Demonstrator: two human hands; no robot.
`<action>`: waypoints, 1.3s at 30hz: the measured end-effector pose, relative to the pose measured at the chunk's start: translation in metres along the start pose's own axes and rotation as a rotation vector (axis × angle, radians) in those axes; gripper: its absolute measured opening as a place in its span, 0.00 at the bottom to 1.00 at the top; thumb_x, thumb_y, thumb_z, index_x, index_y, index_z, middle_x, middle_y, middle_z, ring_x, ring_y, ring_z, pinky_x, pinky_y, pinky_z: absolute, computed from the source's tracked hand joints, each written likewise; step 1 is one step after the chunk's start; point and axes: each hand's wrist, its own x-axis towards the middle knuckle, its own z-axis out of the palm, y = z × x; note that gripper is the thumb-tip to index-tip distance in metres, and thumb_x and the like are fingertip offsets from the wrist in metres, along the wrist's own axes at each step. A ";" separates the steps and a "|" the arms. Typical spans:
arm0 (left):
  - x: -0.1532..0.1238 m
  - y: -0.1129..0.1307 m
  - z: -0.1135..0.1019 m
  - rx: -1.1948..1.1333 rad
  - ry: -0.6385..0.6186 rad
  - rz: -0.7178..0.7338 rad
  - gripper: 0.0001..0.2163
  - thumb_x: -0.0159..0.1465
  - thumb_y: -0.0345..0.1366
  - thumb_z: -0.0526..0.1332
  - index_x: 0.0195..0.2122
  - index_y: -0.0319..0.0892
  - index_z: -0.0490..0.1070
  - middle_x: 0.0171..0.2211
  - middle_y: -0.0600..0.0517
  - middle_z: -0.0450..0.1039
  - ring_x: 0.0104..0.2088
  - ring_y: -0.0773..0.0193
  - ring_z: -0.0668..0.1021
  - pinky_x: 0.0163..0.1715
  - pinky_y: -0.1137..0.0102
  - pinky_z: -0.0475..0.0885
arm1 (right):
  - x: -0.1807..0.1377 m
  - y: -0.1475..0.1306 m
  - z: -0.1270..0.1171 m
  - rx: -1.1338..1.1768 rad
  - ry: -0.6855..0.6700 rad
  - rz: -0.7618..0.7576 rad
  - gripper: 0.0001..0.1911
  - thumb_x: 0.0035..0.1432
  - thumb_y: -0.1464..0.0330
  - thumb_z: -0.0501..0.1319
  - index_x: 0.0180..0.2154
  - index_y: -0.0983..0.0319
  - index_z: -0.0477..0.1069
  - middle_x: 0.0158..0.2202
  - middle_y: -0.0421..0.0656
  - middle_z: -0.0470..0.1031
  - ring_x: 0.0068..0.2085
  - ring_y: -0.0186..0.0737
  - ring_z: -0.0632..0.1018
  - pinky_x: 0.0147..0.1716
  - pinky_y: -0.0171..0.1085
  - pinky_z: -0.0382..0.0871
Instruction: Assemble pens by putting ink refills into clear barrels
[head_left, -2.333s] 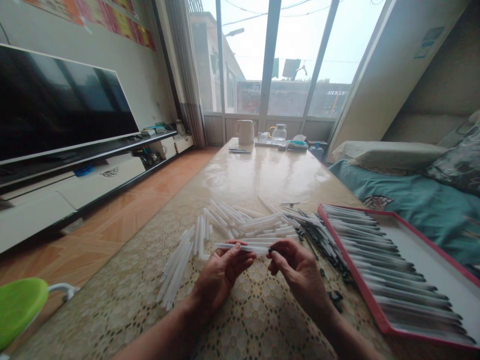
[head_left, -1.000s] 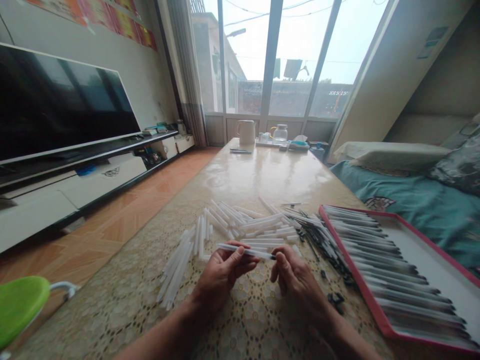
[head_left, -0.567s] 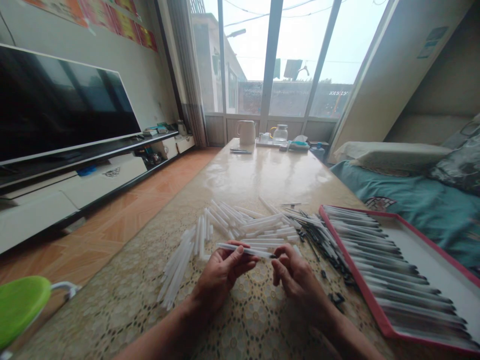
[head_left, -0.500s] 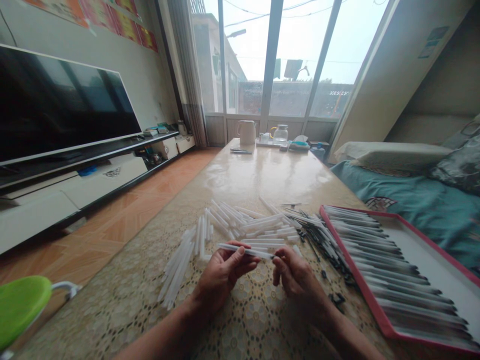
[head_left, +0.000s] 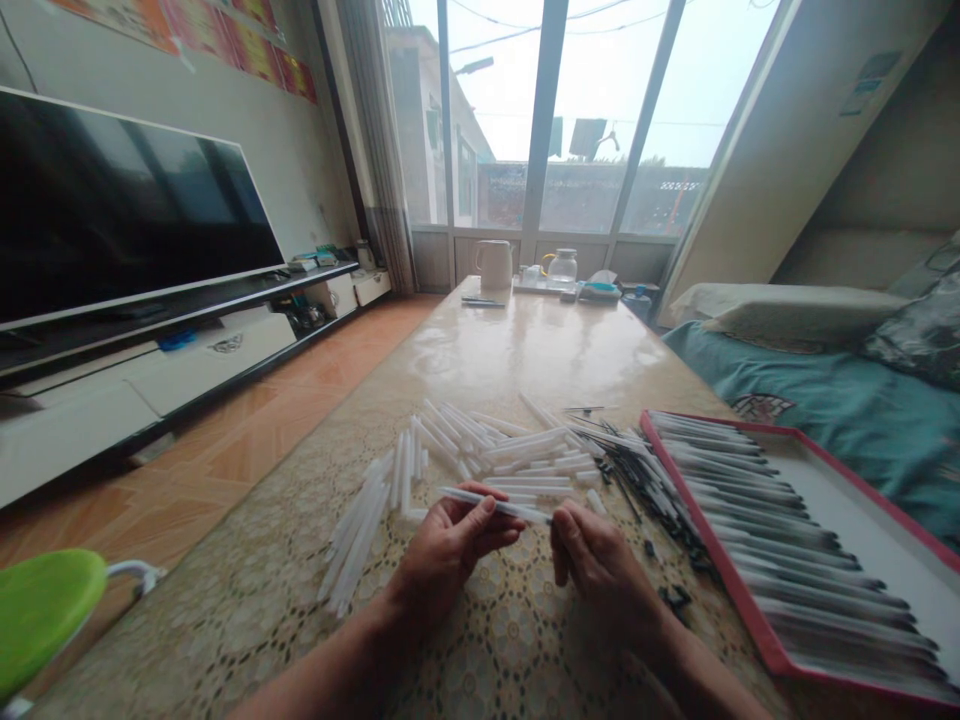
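My left hand (head_left: 450, 545) is closed around a slim white pen (head_left: 531, 514), thumb on top, and holds it nearly level above the table. At the pen's dark right end, my right hand (head_left: 600, 555) has thumb and forefinger pinched together; its fingers partly hide that tip. Just beyond the hands lies a loose pile of white pen barrels (head_left: 529, 450). Left of them is a bundle of translucent tubes (head_left: 356, 545). Dark, thin pen refills (head_left: 637, 470) are heaped right of the pile, and small black end pieces (head_left: 675, 598) lie near my right wrist.
A pink-rimmed tray (head_left: 862, 500) with a row of dark-ended pens stands at the right. On the table's far end are a pale kettle (head_left: 495, 265) and a glass jug (head_left: 562, 268). A green stool (head_left: 52, 610) is at the lower left, a sofa (head_left: 825, 390) to the right.
My right hand has shifted slightly to the right and its fingers are more tightly curled at the pen's end. The left hand keeps its hold with barely any motion.
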 end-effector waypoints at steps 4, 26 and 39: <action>0.000 0.001 0.000 -0.021 0.037 0.016 0.09 0.53 0.34 0.68 0.32 0.37 0.72 0.28 0.47 0.80 0.31 0.62 0.81 0.34 0.71 0.75 | 0.000 -0.001 0.001 0.024 0.017 0.027 0.15 0.63 0.55 0.46 0.36 0.59 0.60 0.18 0.35 0.69 0.20 0.34 0.69 0.23 0.32 0.60; -0.001 0.002 0.001 0.032 0.000 0.017 0.09 0.54 0.36 0.68 0.33 0.37 0.72 0.28 0.46 0.80 0.30 0.62 0.81 0.34 0.71 0.75 | -0.001 -0.002 -0.001 -0.003 0.016 0.006 0.18 0.64 0.55 0.45 0.31 0.59 0.62 0.19 0.36 0.71 0.21 0.34 0.70 0.25 0.32 0.61; -0.002 -0.001 0.006 0.459 -0.026 0.166 0.13 0.54 0.40 0.66 0.36 0.37 0.72 0.24 0.49 0.76 0.22 0.62 0.77 0.21 0.71 0.71 | 0.000 0.002 0.006 -0.212 0.046 -0.216 0.12 0.64 0.64 0.49 0.37 0.60 0.69 0.32 0.43 0.73 0.33 0.38 0.74 0.32 0.35 0.67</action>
